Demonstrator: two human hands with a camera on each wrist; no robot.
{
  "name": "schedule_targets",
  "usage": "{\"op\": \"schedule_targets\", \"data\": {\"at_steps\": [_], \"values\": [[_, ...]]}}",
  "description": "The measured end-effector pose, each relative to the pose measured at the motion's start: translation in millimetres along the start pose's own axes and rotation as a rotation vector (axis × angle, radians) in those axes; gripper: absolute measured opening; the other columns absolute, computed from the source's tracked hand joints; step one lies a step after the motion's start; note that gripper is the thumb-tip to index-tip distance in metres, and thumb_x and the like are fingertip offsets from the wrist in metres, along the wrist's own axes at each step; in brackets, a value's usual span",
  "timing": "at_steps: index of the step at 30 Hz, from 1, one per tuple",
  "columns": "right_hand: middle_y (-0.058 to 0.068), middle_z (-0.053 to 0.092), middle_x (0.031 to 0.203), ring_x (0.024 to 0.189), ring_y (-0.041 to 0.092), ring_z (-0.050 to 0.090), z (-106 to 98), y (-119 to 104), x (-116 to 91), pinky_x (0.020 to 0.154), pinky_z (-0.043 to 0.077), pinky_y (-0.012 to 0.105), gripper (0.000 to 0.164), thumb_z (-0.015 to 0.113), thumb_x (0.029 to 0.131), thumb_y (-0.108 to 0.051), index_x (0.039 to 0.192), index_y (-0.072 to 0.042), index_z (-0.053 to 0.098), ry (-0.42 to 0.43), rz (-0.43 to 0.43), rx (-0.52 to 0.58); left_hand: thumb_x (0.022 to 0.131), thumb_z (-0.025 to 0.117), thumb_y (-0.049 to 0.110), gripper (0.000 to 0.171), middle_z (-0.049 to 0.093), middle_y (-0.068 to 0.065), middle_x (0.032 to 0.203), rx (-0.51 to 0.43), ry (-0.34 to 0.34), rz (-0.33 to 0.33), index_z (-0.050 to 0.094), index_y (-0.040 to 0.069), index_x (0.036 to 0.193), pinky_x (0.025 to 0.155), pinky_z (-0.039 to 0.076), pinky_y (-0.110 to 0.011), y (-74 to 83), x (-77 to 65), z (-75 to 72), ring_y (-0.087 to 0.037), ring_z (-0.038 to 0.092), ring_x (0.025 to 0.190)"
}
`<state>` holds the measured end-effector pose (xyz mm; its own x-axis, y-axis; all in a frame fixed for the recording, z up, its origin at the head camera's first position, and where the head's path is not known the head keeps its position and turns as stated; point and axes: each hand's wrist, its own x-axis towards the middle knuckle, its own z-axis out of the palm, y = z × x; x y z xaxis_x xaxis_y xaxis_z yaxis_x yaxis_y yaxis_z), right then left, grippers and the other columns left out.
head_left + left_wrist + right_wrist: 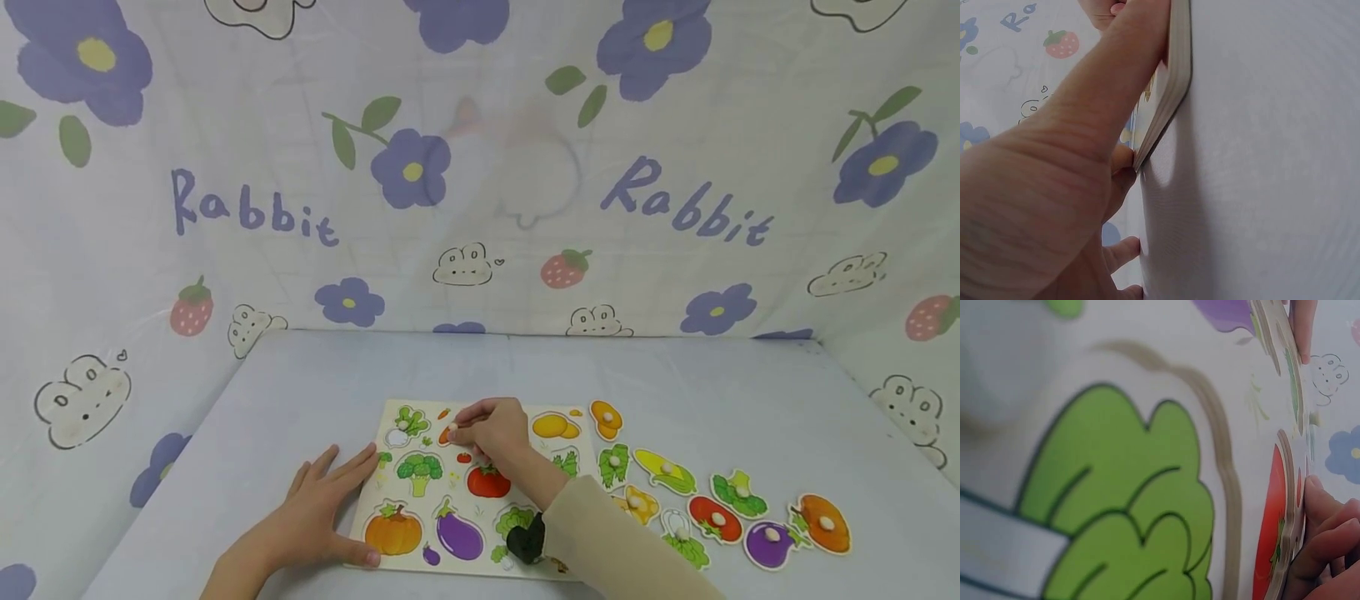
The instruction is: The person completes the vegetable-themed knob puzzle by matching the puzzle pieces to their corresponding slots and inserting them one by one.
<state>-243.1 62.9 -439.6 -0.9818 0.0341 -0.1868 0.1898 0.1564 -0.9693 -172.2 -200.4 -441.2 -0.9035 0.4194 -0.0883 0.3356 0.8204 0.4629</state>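
Note:
A wooden vegetable puzzle board (480, 521) lies flat on the table. At its upper middle my right hand (497, 433) pinches the knob of an orange carrot puzzle piece (444, 435), which is mostly covered by the fingers. In the right wrist view the right hand (1329, 550) is low over the board, beyond a green printed slot (1122, 475). My left hand (318, 508) rests at the board's left edge with fingers spread, thumb on the lower left corner. The left wrist view shows that hand (1119, 187) beside the board's edge (1169, 100). A radish-like piece (403, 425) sits in the upper left slot.
Several knobbed pieces lie right of the board: a potato piece (606, 420), corn (666, 471), tomato (715, 519), eggplant (771, 545), pumpkin (822, 523) and leafy greens (615, 465). A patterned cloth (480, 183) hangs behind the table.

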Motion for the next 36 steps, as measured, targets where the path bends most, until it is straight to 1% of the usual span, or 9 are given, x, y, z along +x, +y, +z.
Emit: {"op": "schedule_targets", "data": {"at_steps": [9, 12, 18, 21, 24, 27, 29, 33, 36], "values": [[0.011, 0.071, 0.078, 0.041, 0.013, 0.042, -4.5, 0.9, -2.2, 0.040, 0.039, 0.019, 0.018, 0.080, 0.080, 0.000, 0.095, 0.003, 0.072, -0.036, 0.010, 0.048, 0.055, 0.083, 0.069, 0.118, 0.027, 0.003, 0.160, -0.006, -0.005, 0.004, 0.039, 0.019, 0.153, 0.107, -0.004, -0.072, 1.2, 0.8, -0.6, -0.049, 0.006, 0.143], [0.010, 0.072, 0.079, 0.041, 0.013, 0.044, -4.2, 3.0, -2.2, 0.040, 0.040, 0.019, 0.018, 0.080, 0.080, -0.001, 0.095, 0.003, 0.072, -0.044, -0.021, 0.044, 0.055, 0.083, 0.069, 0.118, 0.027, 0.003, 0.159, -0.005, -0.002, 0.005, 0.039, 0.019, 0.153, 0.107, -0.003, -0.072, 1.8, 0.3, -1.6, -0.049, 0.006, 0.143], [0.009, 0.072, 0.078, 0.043, 0.014, 0.050, -5.3, 6.4, -3.6, 0.042, 0.047, 0.020, 0.016, 0.079, 0.083, -0.004, 0.095, 0.002, 0.072, -0.059, -0.096, -0.026, 0.055, 0.082, 0.069, 0.118, 0.026, 0.003, 0.160, -0.008, -0.007, -0.001, 0.039, 0.019, 0.153, 0.107, -0.002, -0.072, 2.3, -0.5, -2.2, -0.048, 0.005, 0.144], [0.011, 0.072, 0.084, 0.044, 0.014, 0.052, -8.2, 5.2, -4.5, 0.044, 0.048, 0.021, 0.016, 0.077, 0.084, -0.002, 0.098, 0.003, 0.071, -0.102, -0.102, -0.023, 0.055, 0.082, 0.069, 0.118, 0.026, 0.003, 0.160, -0.008, -0.005, 0.004, 0.039, 0.018, 0.153, 0.107, -0.003, -0.072, 2.3, -0.8, -2.2, -0.049, 0.005, 0.144], [0.013, 0.072, 0.094, 0.047, 0.016, 0.053, -15.1, 1.5, -5.3, 0.046, 0.049, 0.022, 0.018, 0.073, 0.086, -0.001, 0.103, 0.003, 0.071, -0.167, -0.076, -0.016, 0.055, 0.083, 0.068, 0.118, 0.027, 0.002, 0.160, -0.011, -0.011, -0.004, 0.039, 0.018, 0.153, 0.107, -0.003, -0.072, 2.0, -1.4, -1.8, -0.049, 0.005, 0.144], [0.012, 0.072, 0.097, 0.051, 0.021, 0.058, -30.1, -6.5, -7.7, 0.049, 0.053, 0.025, 0.019, 0.072, 0.087, -0.002, 0.106, 0.001, 0.072, -0.171, -0.096, -0.067, 0.055, 0.083, 0.068, 0.118, 0.027, 0.003, 0.160, -0.013, -0.017, -0.012, 0.039, 0.018, 0.153, 0.107, -0.003, -0.072, 1.5, -1.7, -1.1, -0.049, 0.005, 0.144], [0.012, 0.073, 0.097, 0.055, 0.025, 0.061, -44.9, -13.5, -9.9, 0.052, 0.055, 0.028, 0.018, 0.072, 0.088, -0.004, 0.106, -0.001, 0.073, -0.131, -0.130, -0.101, 0.055, 0.083, 0.068, 0.118, 0.026, 0.003, 0.160, -0.013, -0.017, -0.009, 0.039, 0.018, 0.153, 0.107, -0.003, -0.072, 1.0, -1.6, -0.8, -0.049, 0.005, 0.144], [0.013, 0.072, 0.097, 0.061, 0.028, 0.063, -81.5, -26.6, -14.4, 0.057, 0.056, 0.030, 0.017, 0.073, 0.088, -0.005, 0.104, -0.001, 0.074, -0.043, -0.166, -0.116, 0.055, 0.082, 0.069, 0.118, 0.026, 0.004, 0.160, -0.011, -0.009, -0.001, 0.039, 0.019, 0.153, 0.107, -0.003, -0.072, 0.0, -1.6, -1.2, -0.048, 0.005, 0.144], [0.011, 0.072, 0.097, 0.067, 0.031, 0.064, -112.7, -30.0, -17.9, 0.062, 0.058, 0.034, 0.018, 0.073, 0.089, -0.008, 0.106, -0.001, 0.073, -0.016, -0.180, -0.142, 0.056, 0.082, 0.069, 0.118, 0.026, 0.004, 0.160, -0.009, -0.008, 0.000, 0.039, 0.019, 0.153, 0.107, -0.003, -0.072, 0.9, -1.5, -2.1, -0.048, 0.005, 0.144]]}}
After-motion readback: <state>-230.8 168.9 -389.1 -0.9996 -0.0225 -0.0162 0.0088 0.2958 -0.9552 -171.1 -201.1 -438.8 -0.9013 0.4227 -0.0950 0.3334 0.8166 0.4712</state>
